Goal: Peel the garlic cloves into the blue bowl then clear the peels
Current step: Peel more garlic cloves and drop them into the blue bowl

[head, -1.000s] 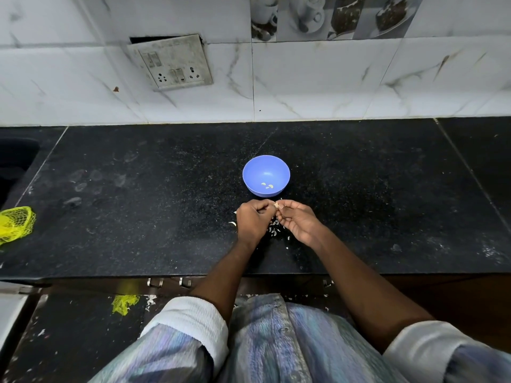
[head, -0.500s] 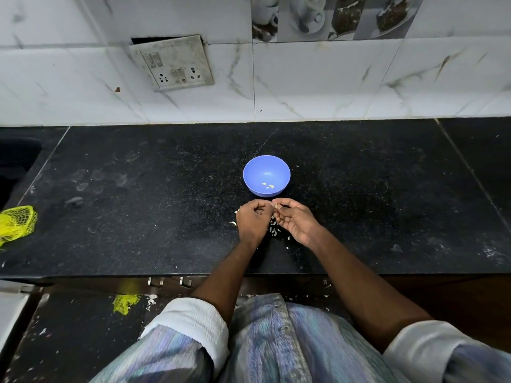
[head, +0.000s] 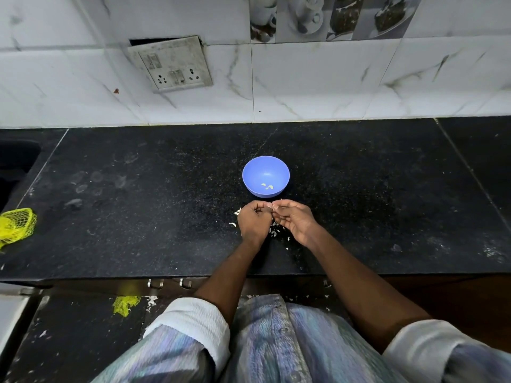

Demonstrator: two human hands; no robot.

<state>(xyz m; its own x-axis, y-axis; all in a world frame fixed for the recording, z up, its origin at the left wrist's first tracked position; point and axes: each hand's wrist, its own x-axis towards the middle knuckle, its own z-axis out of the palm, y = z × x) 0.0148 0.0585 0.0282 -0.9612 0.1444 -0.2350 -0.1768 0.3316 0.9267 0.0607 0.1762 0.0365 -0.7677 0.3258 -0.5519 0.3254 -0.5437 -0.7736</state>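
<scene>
1. Honestly, both hands are doing the fiddly bit: the left hand (head: pixel 254 221) is curled round a garlic clove (head: pixel 273 207) while the right hand (head: pixel 294 221) is pinching at its skin, just in front of the blue bowl (head: pixel 266 176)
2. Keep working low over the worktop (head: pixel 138 217) so the peels (head: pixel 275 230) are landing in one pile
3. A few peeled cloves (head: pixel 266 186) are already sitting in the bowl, so I'm guessing it's early going; drop only clean ones in

One bowl (head: pixel 265 172) holding about three cloves (head: pixel 267 186), two hands (head: pixel 254 220) (head: pixel 294 219), one socket plate (head: pixel 170 63), two net scraps (head: pixel 16 225) (head: pixel 125 304).
</scene>
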